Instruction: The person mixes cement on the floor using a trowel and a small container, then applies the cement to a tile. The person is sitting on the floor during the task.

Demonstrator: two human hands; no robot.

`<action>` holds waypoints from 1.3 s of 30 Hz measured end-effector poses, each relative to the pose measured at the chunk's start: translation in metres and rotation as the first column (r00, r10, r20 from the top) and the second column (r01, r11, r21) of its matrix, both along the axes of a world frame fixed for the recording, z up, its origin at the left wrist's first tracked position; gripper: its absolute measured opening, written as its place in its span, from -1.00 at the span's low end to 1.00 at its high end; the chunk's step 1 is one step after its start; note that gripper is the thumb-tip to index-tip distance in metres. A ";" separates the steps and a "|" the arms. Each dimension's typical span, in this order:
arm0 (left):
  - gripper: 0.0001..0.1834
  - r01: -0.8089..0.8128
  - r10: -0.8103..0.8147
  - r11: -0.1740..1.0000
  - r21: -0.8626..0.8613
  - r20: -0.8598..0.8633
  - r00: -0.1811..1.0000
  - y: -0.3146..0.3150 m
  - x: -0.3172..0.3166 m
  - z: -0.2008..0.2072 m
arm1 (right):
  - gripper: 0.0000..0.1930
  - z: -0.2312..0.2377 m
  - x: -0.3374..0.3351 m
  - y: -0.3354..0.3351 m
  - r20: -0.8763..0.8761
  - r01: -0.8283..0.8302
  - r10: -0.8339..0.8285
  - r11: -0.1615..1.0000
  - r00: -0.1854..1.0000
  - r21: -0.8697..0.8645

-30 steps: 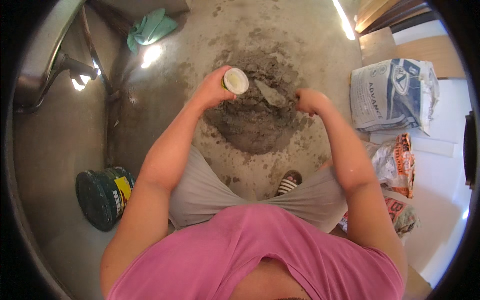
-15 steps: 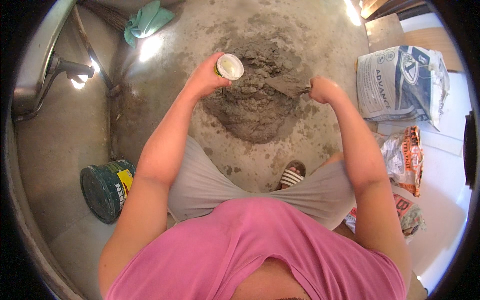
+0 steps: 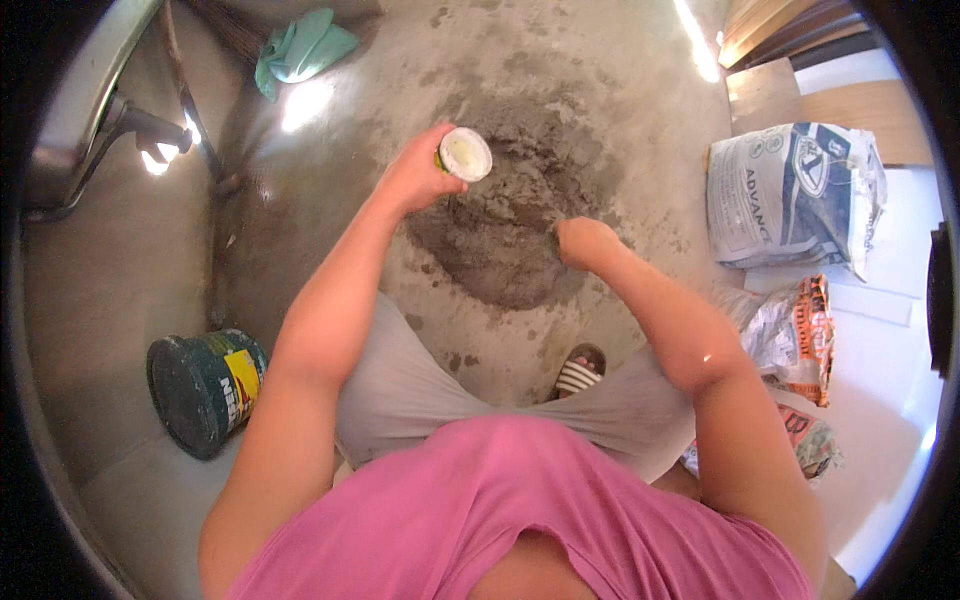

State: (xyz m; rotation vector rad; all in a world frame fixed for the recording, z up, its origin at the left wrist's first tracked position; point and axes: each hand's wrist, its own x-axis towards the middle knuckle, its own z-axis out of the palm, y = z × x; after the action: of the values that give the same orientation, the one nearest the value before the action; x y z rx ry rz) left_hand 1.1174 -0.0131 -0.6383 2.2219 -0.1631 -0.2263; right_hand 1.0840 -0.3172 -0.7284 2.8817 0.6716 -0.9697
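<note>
My left hand grips a small round tub with a pale inside, its mouth turned up, above the left side of a heap of wet grey mortar. On the heap's right side, my right hand is closed round the handle of a trowel. Its blade points left into the mortar and is hard to make out, being the same grey. The heap lies straight on the concrete floor between my feet, with wet splashes round it.
A large white and blue bag stands at the right, with an orange and white bag nearer me. On the left lies a dark green bucket. A green cloth or bag is at the far left. My sandalled foot is near the heap.
My right hand has moved left and nearer me, taking the trowel from above the mortar's right edge down into it. My left hand still holds the tub over the heap. The view has shifted slightly.
</note>
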 end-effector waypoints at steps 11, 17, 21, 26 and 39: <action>-0.12 0.054 -0.055 0.998 0.034 0.037 0.998 0.006 0.009 -0.021 | -0.72 0.008 0.015 -0.015 0.173 0.217 -0.201 0.973 0.964 -0.081; -0.10 0.028 -0.033 0.997 0.066 0.085 0.996 0.008 0.016 -0.035 | -0.72 0.034 0.012 0.002 0.097 0.113 -0.105 0.989 0.990 -0.090; -0.09 0.025 -0.029 0.993 0.111 0.028 0.999 0.002 0.016 -0.032 | -0.74 0.053 0.026 -0.002 0.203 0.217 -0.199 0.973 0.959 -0.072; -0.11 0.062 -0.063 0.960 0.273 -0.006 0.998 -0.019 0.022 -0.027 | -0.76 -0.002 0.022 0.011 0.167 0.148 -0.133 0.986 0.977 -0.076; -0.03 -0.002 -0.015 0.952 0.307 0.052 0.999 -0.050 0.035 -0.033 | -0.67 -0.031 0.015 0.016 0.225 0.245 -0.235 0.969 0.946 -0.017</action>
State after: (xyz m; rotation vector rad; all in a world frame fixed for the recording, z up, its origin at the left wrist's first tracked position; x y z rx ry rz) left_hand 1.1525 -0.0632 -0.6708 2.5398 -0.1747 -0.2064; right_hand 1.0994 -0.3013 -0.7598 3.0179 0.2845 -0.6528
